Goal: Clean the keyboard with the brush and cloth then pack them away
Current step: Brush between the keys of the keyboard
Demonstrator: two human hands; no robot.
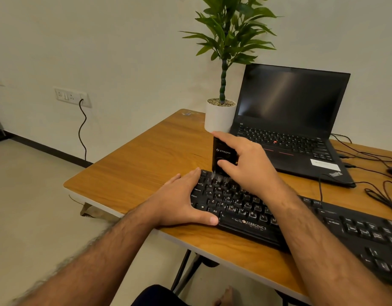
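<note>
Keyboard brushed at tabletop's left edge
Keyboard [245, 208] end is steadied by left hand [181, 202], fingers flat, thumb on front rim; brush [223, 155] gripped upright in right hand [245, 160], bristles on top-left keys; hard strokes could pop keycaps or slide it off; cloth unseen

Bare, hairy forearms without sleeves; dark clothing, perhaps shorts, on the lap [155, 294]; one bare foot [223, 297] below
</note>
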